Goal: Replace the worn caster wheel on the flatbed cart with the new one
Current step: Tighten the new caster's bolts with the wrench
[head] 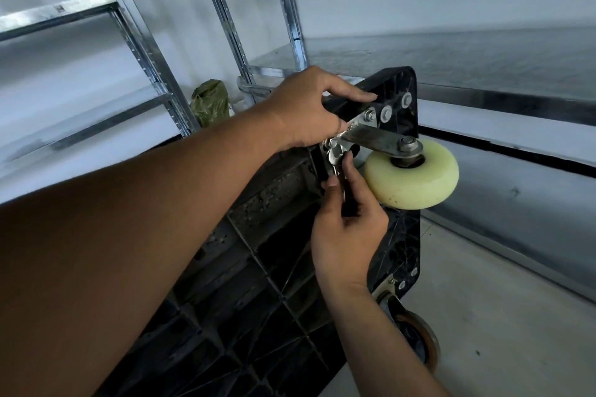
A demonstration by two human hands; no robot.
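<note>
The black flatbed cart (267,255) stands on its edge with its ribbed underside facing me. A cream caster wheel (416,180) in a metal bracket (371,135) sits at the cart's top corner, held by bolts with washers (386,113). My left hand (309,109) grips the cart's top edge and the bracket plate. My right hand (348,219) holds a wrench (337,161) with a dark handle, its metal head on a nut at the bracket's lower left corner. A second caster with a dark, brownish wheel (419,338) sits at the cart's lower corner.
Galvanised metal shelving (154,51) stands behind and to the left, with a long shelf (483,68) running right behind the cart. A green bag (209,103) lies on the floor behind my left arm. Grey floor (516,316) lies to the right.
</note>
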